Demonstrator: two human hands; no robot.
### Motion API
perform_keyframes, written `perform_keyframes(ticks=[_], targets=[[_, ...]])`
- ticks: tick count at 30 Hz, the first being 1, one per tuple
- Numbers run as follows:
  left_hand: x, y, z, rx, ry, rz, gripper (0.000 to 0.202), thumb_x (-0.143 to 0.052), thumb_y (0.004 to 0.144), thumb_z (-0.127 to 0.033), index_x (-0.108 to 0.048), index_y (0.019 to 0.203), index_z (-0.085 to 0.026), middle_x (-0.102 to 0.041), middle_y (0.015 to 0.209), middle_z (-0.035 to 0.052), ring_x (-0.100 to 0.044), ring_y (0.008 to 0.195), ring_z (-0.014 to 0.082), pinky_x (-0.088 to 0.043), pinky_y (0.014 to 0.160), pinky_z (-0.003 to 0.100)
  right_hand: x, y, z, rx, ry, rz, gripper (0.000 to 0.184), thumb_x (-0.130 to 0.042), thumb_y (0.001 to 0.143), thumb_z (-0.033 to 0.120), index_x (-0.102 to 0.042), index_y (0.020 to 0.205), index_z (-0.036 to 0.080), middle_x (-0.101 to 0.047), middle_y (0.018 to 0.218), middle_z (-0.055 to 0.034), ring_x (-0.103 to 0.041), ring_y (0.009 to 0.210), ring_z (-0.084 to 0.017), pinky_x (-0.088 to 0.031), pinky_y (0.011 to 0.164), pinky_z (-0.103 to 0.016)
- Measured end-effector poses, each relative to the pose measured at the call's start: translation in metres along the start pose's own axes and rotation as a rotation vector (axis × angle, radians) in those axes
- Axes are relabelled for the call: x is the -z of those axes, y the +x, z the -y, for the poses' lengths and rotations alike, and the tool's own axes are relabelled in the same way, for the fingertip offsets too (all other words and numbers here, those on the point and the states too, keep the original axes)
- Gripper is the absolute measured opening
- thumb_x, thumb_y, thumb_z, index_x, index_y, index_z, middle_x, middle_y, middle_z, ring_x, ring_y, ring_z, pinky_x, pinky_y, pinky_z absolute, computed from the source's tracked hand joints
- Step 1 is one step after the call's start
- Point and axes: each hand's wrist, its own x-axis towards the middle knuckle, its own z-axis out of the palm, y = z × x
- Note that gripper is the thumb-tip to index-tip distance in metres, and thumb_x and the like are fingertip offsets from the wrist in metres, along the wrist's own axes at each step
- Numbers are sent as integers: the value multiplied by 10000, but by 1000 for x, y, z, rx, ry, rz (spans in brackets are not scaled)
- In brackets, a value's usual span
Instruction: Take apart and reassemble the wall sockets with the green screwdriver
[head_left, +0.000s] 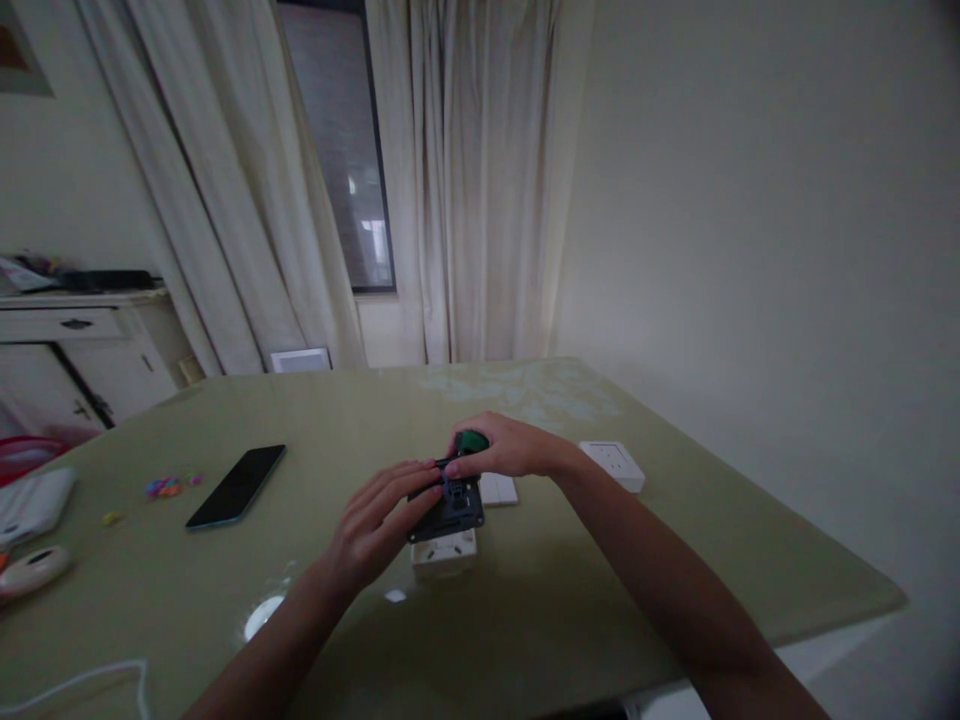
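Note:
My left hand point(381, 515) lies with its fingers over a black switch module point(456, 510), holding it from the left. Just below the module is a white square wall box point(444, 555), its front part showing on the table. My right hand point(499, 445) is closed around a screwdriver with a green handle point(472, 441). Only the handle's end shows; the shaft and tip are hidden. The right thumb reaches the far edge of the module. Behind the right side of the module lies a white switch panel point(498, 488), partly covered.
A white socket panel point(613, 464) rests to the right, beyond my right forearm. On the left are a dark phone point(237, 487), small colourful pieces point(169, 486), a white mouse-like object point(34, 571) and a white cable point(82, 675). A round white item point(262, 616) sits near my left forearm.

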Motion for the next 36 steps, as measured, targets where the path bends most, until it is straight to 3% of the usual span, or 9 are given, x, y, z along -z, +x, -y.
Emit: perform_keyframes(ticks=[3, 7, 9, 12, 17, 22, 28, 32, 36], targets=[[2, 4, -3, -7, -8, 8, 471, -600, 1055, -80, -627, 1492, -254, -766, 1347, 131, -709, 1287, 298, -586, 1090, 477, -1, 2, -3, -31, 62, 3, 458, -816, 817, 585, -766, 924, 142, -702, 752, -13, -637, 709, -167, -502, 668, -280], [-1, 8, 0, 90, -2, -3, 381, -605, 1047, -91, -698, 1376, -258, -792, 1281, 115, -756, 1198, 266, -612, 1044, 408, 1, -1, 6, 20, -109, -50, 461, -770, 871, 616, -812, 982, 170, -790, 927, -53, -706, 891, -213, -513, 814, -306], [-2, 7, 3, 147, -3, 11, 307, -633, 1041, -125, -724, 1308, -246, -803, 1227, 115, -779, 1126, 250, -626, 993, 359, -1, -4, 13, 22, -192, 6, 454, -788, 856, 623, -820, 1050, 214, -805, 1007, -41, -718, 954, -228, -506, 835, -304], [-3, 5, 7, 192, -34, 78, 246, -664, 1037, -179, -723, 1269, -237, -798, 1208, 121, -783, 1085, 252, -627, 954, 343, -9, -5, 20, 58, -338, 130, 504, -873, 761, 619, -806, 1073, 229, -792, 1022, -35, -707, 949, -242, -491, 786, -299], [-3, 7, 7, 242, -136, 203, 237, -683, 1010, -164, -700, 1231, -250, -772, 1209, 107, -762, 1073, 251, -616, 925, 348, -24, -2, 15, -3, -532, 117, 656, -881, 688, 695, -773, 1077, 178, -760, 1008, -75, -679, 909, -252, -475, 745, -303], [8, 10, 13, 524, -265, 399, 485, -792, 930, -221, -607, 1371, -296, -704, 1362, 85, -676, 1262, 295, -548, 1086, 458, -31, 6, -1, -41, -626, 104, 808, -872, 637, 750, -729, 1143, 136, -733, 1098, -114, -678, 960, -280, -490, 773, -318], [26, 6, 22, 799, -588, 802, 1049, -967, 736, -465, -405, 1604, -286, -473, 1670, 136, -471, 1516, 371, -370, 1266, 561, -40, 11, -13, -59, -660, 166, 792, -877, 628, 732, -739, 1147, 151, -737, 1085, -96, -692, 934, -269, -491, 740, -300], [19, 6, 16, 864, -586, 822, 936, -907, 793, -523, -472, 1570, -232, -560, 1592, 157, -542, 1449, 380, -403, 1239, 548, -48, 11, -12, -67, -672, 229, 738, -885, 639, 695, -758, 1116, 146, -746, 1056, -102, -696, 910, -269, -495, 724, -301], [10, 7, 11, 895, -571, 801, 810, -917, 767, -519, -592, 1440, -208, -674, 1441, 142, -647, 1312, 369, -505, 1143, 517, -52, 9, -8, -67, -701, 283, 774, -889, 673, 645, -727, 1239, 142, -735, 1140, -125, -700, 984, -288, -518, 782, -315]])
